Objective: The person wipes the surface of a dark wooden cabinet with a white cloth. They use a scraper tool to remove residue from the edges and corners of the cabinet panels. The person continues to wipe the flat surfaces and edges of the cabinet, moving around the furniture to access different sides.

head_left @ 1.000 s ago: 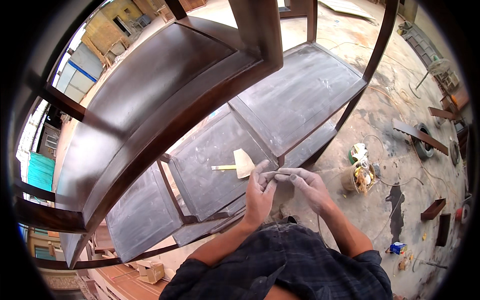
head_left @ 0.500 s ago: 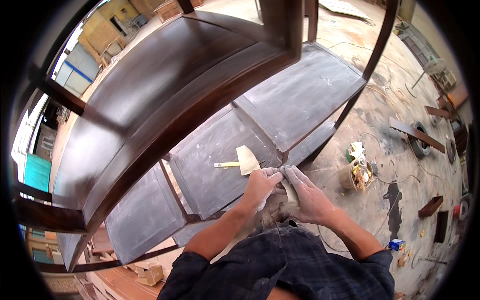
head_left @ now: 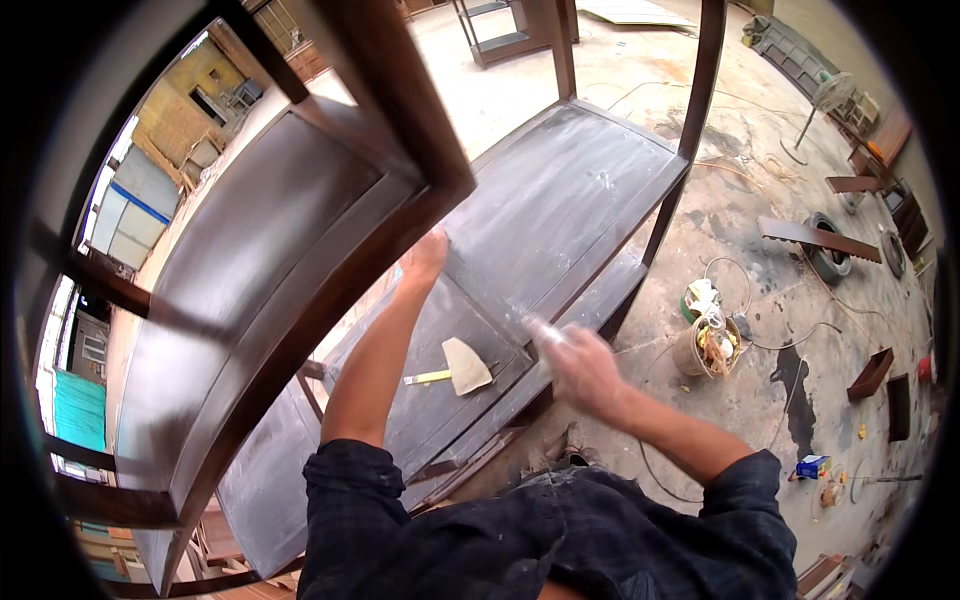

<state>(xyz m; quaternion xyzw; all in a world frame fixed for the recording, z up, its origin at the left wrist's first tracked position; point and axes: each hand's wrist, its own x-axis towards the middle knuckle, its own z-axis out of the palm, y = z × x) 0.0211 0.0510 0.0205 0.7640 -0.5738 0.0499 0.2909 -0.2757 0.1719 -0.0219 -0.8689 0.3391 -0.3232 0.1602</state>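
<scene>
Read from the middle of the view, the dark wooden unit (head_left: pixel 565 190) stretches from one o'clock down to eight. The left hand (head_left: pixel 426 256) is at ten, partly behind its raised frame, fingers too hidden to tell their pose. The right hand (head_left: pixel 585 372), at four, is blurred near the panel edge; whether it pinches anything cannot be told. A cream piece (head_left: pixel 466 366) touching a yellow strip (head_left: pixel 428 377) lies at six

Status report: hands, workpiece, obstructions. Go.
Left hand beside the upper frame, grip unclear. Right hand blurred, grip unclear. Dark panels streaked with pale marks. Beige sheet and yellow strip lying there between both forearms.
</scene>
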